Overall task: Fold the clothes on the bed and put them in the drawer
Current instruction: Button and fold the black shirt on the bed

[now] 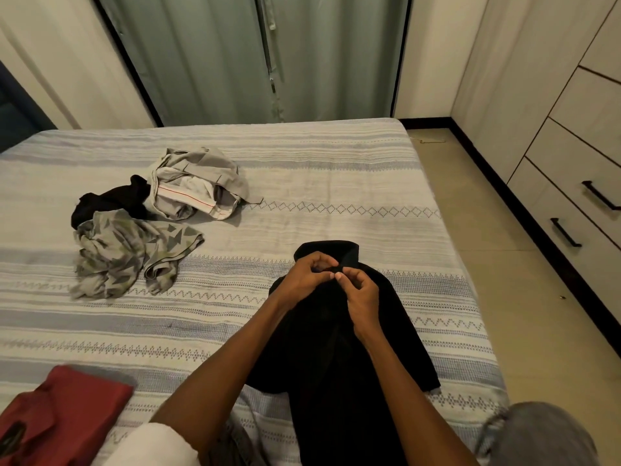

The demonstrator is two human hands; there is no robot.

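Low and right of centre in the frame, a black garment (322,334) lies spread on the bed (336,176), its near end running off the bottom edge of the picture. Both hands meet at its upper part, just below a folded black flap. The left hand (304,275) has its fingers curled, pinching the black cloth; the right hand (361,297) does the same beside it, thumb and fingertips closed on the fabric, so that the two grips almost touch each other.

At centre left of the frame sits a loose heap of unfolded clothes: a grey camouflage-patterned piece (134,253) nearest the viewer, a crumpled black piece (111,200) behind it, and light grey trousers (198,183) with a white lining and a thin red line to the right of that. The three overlap one another.

In the lower left corner lies a red garment (67,412), flat on the striped bedspread. Along the right edge of the frame stand pale drawers (571,203) with black bar handles, closed. Green curtains (255,58) hang at the top centre.
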